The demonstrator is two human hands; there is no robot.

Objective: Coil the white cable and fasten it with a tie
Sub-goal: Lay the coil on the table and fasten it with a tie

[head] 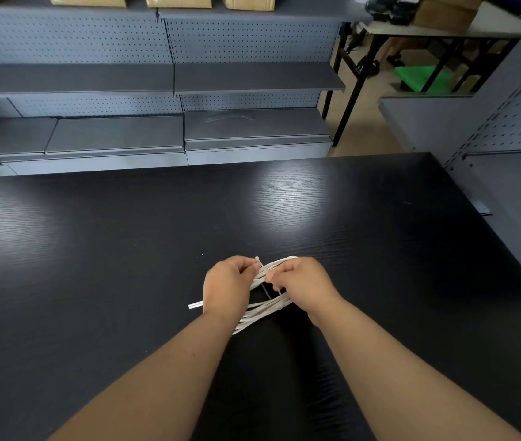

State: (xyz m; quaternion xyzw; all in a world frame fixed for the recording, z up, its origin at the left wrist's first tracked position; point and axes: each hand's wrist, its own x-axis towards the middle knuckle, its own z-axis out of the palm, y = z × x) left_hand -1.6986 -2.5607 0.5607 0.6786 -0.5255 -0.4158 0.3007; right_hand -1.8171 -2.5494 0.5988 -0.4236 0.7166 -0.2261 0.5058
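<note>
Coiling looks done: white cable [265,310] gathered in several loops, lies on black table [125,249] between both hands, free end [195,305] poking out left of left wrist. Cable tie [260,265] crosses coil's middle, loose by look of it. Left hand [225,286]: fingers curled, pinching tie's head end at coil's far edge. Right hand [305,281]: fingers curled, pinching tie strap by the strands (tail through head or not, cannot tell). Remaining, as judged: thread, pull tight
</note>
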